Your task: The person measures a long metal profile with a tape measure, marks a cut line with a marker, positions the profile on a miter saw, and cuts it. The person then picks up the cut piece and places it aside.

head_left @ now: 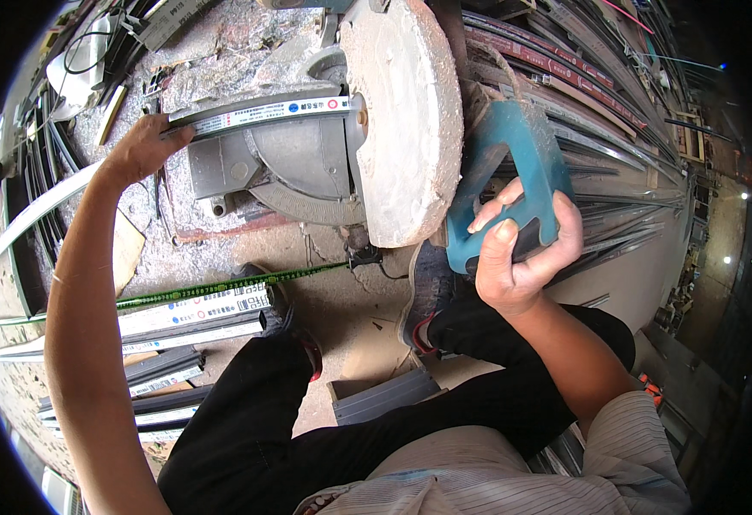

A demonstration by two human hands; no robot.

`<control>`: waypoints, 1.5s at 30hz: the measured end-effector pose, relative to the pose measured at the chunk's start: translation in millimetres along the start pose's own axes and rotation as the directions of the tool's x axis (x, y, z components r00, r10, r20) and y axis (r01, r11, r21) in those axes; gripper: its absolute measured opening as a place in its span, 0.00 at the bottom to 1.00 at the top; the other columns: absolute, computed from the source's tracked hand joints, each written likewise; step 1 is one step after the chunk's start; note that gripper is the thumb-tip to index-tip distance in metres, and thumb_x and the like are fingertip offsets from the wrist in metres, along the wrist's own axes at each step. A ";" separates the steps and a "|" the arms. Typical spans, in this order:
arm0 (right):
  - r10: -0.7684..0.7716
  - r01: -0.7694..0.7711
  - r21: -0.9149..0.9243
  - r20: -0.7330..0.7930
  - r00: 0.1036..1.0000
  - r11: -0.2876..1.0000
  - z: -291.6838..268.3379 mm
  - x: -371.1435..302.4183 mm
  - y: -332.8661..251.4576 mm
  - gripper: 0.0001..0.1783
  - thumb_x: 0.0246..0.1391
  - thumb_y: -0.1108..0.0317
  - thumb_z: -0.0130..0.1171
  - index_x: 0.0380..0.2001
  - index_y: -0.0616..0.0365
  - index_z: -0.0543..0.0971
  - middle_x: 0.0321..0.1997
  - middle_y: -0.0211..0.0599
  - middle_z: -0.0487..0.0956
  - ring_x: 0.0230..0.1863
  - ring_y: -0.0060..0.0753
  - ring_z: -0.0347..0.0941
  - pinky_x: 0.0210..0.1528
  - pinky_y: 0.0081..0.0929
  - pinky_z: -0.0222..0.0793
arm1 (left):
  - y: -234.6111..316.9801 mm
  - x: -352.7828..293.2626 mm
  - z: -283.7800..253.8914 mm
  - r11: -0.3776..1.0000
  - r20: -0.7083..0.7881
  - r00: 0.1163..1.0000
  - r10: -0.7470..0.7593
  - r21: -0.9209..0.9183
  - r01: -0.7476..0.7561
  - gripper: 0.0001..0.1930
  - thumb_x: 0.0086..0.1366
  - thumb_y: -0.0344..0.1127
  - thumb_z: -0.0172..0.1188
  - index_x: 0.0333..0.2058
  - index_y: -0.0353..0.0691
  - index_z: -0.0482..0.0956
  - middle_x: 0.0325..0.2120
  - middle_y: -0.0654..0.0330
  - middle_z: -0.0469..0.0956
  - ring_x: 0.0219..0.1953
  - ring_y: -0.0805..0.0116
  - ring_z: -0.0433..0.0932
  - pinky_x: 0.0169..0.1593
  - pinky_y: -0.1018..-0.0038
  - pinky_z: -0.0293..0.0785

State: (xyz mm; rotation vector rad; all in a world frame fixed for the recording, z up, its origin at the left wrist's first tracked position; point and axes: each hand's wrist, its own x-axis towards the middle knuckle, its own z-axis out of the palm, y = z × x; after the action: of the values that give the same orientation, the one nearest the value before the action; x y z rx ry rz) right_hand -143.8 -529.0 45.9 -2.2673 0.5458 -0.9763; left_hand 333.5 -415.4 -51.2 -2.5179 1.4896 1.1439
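Your right hand (517,257) clamps the teal saw handle (513,163) at centre right, while your left hand (144,146), fingers closed, pins a long metal strip (264,112) against the chop saw's base (294,163) at upper left; the dusty blade guard (406,112) stands raised, the strip apparently uncut, cut lengths (178,313) stacked lower left

strip (260,113) on saw base (294,172) | blade guard (406,112) right (handle (513,172) beyond)

One chop saw (367,129), two hands (513,257), perhaps eight strips (196,309).
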 end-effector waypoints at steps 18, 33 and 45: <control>0.303 -0.303 0.019 -0.038 0.952 0.953 -35.0 76.2 -32.0 0.36 0.75 0.64 0.51 0.78 0.56 0.49 0.55 0.44 0.76 0.33 0.23 0.72 0.35 0.24 0.75 | 5.5 -1.5 8.1 0.996 -0.049 0.999 0.017 0.092 -0.012 0.38 0.69 0.70 0.58 0.51 0.34 0.85 0.51 0.39 0.81 0.56 0.42 0.80 0.61 0.53 0.75; 0.300 -0.260 -0.330 0.076 0.951 0.908 -80.2 271.2 33.5 0.33 0.75 0.46 0.53 0.77 0.42 0.66 0.48 0.30 0.82 0.31 0.11 0.73 0.29 0.14 0.74 | -34.2 -68.4 6.5 1.000 0.040 0.999 0.020 0.008 -0.020 0.30 0.68 0.65 0.61 0.48 0.42 0.88 0.46 0.47 0.87 0.54 0.44 0.83 0.61 0.56 0.75; 0.326 -0.289 -0.291 0.084 0.942 0.912 -84.8 300.1 54.9 0.32 0.75 0.46 0.52 0.76 0.39 0.66 0.45 0.31 0.81 0.29 0.14 0.70 0.28 0.14 0.68 | -112.2 -110.2 -36.0 0.999 -0.172 0.984 0.035 -0.023 -0.039 0.23 0.72 0.60 0.54 0.39 0.49 0.89 0.33 0.60 0.87 0.43 0.59 0.81 0.67 0.57 0.56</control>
State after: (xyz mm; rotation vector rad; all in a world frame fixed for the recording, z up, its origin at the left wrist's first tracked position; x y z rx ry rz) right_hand -21.5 -772.5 207.2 -2.3652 1.0003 -0.6192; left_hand 408.4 -282.4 0.9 -2.6785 1.5746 0.9780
